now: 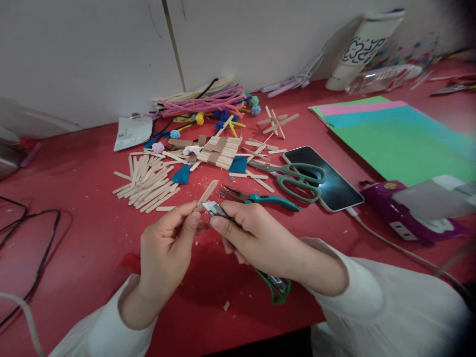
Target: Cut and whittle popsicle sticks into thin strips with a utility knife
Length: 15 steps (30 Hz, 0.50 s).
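Between thumb and fingers, my left hand (169,253) pinches a wooden craft stick (207,194) that points up and away. My right hand (253,230) is wrapped round a green and black utility knife (274,285), whose handle end shows below the palm. The knife's blade (212,208) lies close against the craft stick, just above my left thumb; whether it is cutting in, I cannot tell. Small wood shavings (226,305) are scattered on the red table below. Just beyond my hands rest teal-handled pliers (273,200) and green-handled scissors (297,178).
Loose craft sticks (148,186) and a bundle of sticks (220,151) lie ahead, with pink pipe cleaners (208,103) behind. To the right are a phone (323,176), a purple power strip (405,213) and coloured paper (394,134). A black cable (48,248) runs at left.
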{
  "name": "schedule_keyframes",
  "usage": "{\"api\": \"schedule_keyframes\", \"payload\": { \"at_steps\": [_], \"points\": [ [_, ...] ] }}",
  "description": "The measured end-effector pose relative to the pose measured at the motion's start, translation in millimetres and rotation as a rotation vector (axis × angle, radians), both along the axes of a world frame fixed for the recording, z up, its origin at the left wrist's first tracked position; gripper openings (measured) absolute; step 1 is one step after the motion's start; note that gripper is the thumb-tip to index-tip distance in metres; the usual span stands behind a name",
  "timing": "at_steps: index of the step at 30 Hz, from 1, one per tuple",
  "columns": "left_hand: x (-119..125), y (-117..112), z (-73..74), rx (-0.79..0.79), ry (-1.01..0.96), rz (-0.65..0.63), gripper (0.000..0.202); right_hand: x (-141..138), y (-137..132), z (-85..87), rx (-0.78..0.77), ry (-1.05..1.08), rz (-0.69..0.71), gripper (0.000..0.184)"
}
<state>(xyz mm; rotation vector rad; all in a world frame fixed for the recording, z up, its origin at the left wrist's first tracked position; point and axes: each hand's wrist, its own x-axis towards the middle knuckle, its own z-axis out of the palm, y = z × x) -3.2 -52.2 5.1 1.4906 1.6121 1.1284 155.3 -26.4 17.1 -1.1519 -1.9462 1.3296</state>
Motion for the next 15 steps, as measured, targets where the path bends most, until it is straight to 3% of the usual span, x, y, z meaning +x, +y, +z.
{"api": "schedule_keyframes", "payload": {
  "at_steps": [9, 11, 15],
  "points": [
    [-6.6, 3.4, 1.2, -0.033, 0.113, -0.066, 0.021, -0.2, 0.7, -6.9, 0.253, -0.434, 0.029, 0.010],
    [-7.0, 2.9, 0.9, -0.037, 0.129, -0.064, 0.021, -0.6, 1.6, -6.0, 0.158, -0.331, 0.032, 0.010],
    [-6.1, 1.4, 1.4, -0.014, 0.147, -0.041, 0.024, -2.5, 4.6, -4.3, -0.367, 0.061, 0.058, 0.018]
  ]
}}
